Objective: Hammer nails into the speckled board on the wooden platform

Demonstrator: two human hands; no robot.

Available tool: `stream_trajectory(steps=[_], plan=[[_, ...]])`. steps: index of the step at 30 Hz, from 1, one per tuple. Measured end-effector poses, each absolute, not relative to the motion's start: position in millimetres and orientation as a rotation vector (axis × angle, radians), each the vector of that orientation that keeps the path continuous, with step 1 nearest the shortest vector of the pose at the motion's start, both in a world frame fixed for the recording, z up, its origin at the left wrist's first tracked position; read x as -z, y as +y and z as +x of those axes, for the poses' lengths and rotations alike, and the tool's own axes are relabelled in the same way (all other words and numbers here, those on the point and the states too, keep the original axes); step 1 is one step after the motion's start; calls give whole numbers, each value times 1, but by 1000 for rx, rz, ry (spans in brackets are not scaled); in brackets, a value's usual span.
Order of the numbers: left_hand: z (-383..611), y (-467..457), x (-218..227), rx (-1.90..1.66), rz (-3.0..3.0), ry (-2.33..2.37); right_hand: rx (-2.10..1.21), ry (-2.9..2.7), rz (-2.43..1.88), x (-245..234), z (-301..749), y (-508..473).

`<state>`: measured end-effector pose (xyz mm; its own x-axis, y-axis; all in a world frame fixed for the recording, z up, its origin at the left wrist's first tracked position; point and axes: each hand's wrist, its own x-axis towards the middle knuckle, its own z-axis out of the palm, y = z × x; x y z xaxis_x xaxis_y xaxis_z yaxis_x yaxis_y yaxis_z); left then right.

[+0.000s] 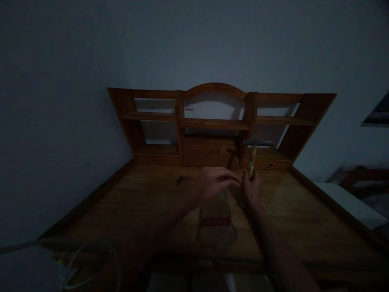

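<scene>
Wooden-handled hammer was clamped in my right hand; left hand, grip unclear, hovered where a loose swing could strike it.

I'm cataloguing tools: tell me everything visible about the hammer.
The hammer has a slim, dark, metal-looking head set crosswise on a pale, wood-looking handle. The right hand grips the lower handle, holding it head up, tilted slightly, in front of the shelf unit. Whether the blurred left hand touches it is unclear.

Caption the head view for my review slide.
Above a wooden desk, the right hand holds a hammer head-up, the left hand close by.
</scene>
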<state>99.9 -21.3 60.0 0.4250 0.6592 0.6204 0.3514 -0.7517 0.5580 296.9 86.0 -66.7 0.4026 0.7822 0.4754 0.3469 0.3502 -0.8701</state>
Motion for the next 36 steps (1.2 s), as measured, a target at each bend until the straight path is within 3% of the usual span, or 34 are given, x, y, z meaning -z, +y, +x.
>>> stream_trajectory(steps=[4,9,36], plan=[[55,71,23,-1512,1719,1112,-336,-1208,-1268,66,296,85],[42,98,88,-1457,1540,1169,-322,-1224,-1282,71,294,88],[53,95,99,-1450,1653,1292,-288,-1290,-1295,69,291,83]])
